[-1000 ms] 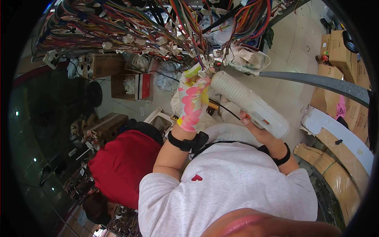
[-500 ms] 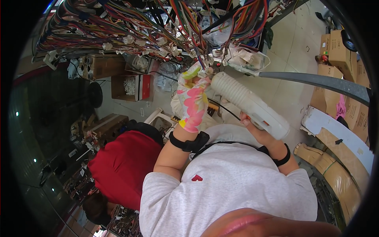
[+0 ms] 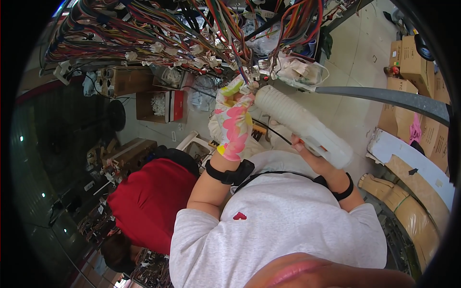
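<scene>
My left hand, in a white fabric covering with pink and yellow petal shapes, is raised in the middle. Its bare fingertips close on the lower end of a bundle of coloured wires with small pale connectors. My right hand grips a long white hand tool, shaped like a hot-air gun, with a ribbed barrel and a red part by the grip. The tool's ribbed end points up and left, close beside my left fingertips. A black cord runs near the right hand. The fingers behind the tool are partly hidden.
Thick wire harnesses hang across the top. A clear plastic bag lies behind the tool, and a grey curved bar crosses the right. Cardboard boxes stand far right. A person in a red shirt is at left.
The white tool has shifted very slightly left, and its ribs look blurred now. Both hands stay in nearly the same place with the same grip.
</scene>
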Tool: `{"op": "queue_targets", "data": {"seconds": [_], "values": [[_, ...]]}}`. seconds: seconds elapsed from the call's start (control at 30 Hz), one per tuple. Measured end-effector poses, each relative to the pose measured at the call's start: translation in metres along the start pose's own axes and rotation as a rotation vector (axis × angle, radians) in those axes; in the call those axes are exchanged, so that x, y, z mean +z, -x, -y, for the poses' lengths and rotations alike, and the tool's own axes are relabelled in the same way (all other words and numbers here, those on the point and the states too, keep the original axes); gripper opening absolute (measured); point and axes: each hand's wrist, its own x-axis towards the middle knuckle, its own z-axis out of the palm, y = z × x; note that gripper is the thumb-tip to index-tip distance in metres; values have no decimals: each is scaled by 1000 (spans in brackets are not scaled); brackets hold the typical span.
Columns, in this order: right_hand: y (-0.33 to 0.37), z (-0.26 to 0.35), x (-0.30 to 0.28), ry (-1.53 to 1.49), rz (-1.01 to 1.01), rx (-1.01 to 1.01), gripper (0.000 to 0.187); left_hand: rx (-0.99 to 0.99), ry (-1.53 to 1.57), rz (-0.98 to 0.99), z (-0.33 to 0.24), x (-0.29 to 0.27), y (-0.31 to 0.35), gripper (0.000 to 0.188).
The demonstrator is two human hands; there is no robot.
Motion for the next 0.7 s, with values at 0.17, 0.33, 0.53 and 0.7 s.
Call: {"op": "queue_targets", "data": {"seconds": [0.17, 0.33, 0.53, 0.7], "values": [[5, -11, 0, -47, -15, 45, 10, 50, 61, 74, -8, 9, -2, 41], [5, -10, 0, -48, -14, 33, 11, 47, 104, 130, -20, 20, -3, 42], [3, -10, -1, -96, -13, 29, 12, -88, 247, 123, -15, 16, -3, 42], [0, -9, -3, -160, -15, 35, 13, -46, 294, 151, -15, 15, -1, 41]]}}
